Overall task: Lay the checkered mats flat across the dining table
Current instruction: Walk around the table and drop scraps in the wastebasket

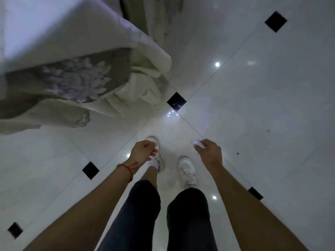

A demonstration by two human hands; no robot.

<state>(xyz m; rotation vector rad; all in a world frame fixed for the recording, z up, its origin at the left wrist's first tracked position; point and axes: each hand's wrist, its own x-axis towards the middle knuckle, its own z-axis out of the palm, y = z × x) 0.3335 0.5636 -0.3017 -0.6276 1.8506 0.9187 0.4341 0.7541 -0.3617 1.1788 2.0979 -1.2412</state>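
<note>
Dark trousers and white shoes fill bottom centre; left hand loosely curled, right hand pinching something white, perhaps a scrap. Draped surface upper left; no checkered mats visible.

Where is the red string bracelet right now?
In the head view, the red string bracelet sits on the wrist of the left hand, left of centre, above the white tiled floor and beside the white shoes.

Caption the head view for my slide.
Person standing on white tiled floor beside cloth-draped table, left hand curled, right hand pinching something small and white.
</note>
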